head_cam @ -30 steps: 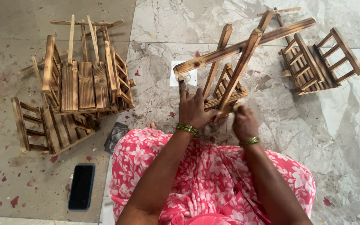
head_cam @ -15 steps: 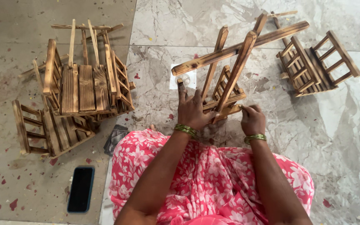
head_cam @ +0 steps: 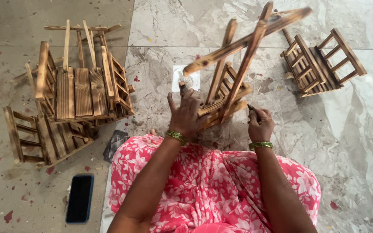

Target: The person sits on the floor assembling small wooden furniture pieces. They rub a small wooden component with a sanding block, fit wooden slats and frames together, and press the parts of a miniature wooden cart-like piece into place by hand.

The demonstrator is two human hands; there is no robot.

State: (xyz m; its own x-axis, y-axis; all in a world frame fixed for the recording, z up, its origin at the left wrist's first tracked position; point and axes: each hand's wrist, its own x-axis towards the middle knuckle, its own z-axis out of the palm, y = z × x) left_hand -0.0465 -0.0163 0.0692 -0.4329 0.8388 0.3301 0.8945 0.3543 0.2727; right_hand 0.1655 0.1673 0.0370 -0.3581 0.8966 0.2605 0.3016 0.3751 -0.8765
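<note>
Marble floor (head_cam: 359, 129), grey and veined, fills the right of the view; to the left it meets a duller speckled floor (head_cam: 5, 56) dotted with red flecks. The person sits with a pink floral garment (head_cam: 212, 181) spread over the lap.

On the speckled side stands a stack of finished slatted wooden racks (head_cam: 80, 86) of scorched wood, with a further slatted rack (head_cam: 39, 136) leaning just below it. Another small wooden rack (head_cam: 320, 64) lies on the marble at upper right, well apart from the hands.

The wooden frame being worked on (head_cam: 234, 73) stands tilted on the marble directly ahead of the knees, its long crossed legs pointing up and away toward the top of the view, its slatted lower part nearest the person. The left hand (head_cam: 186, 114), with a green bangle at the wrist, lies spread flat against the near left side of that slatted part, fingers splayed wide and touching the wood. The right hand (head_cam: 260, 125), also bangled, is curled closed around a small dark tool (head_cam: 252, 108) whose tip points toward the frame's lower right corner, just beside it; whether tip and wood touch cannot be told.

A white paper square (head_cam: 182, 71) lies on the marble behind the left hand. A dark phone (head_cam: 79, 197) lies face up on the speckled floor near the person's left knee.
</note>
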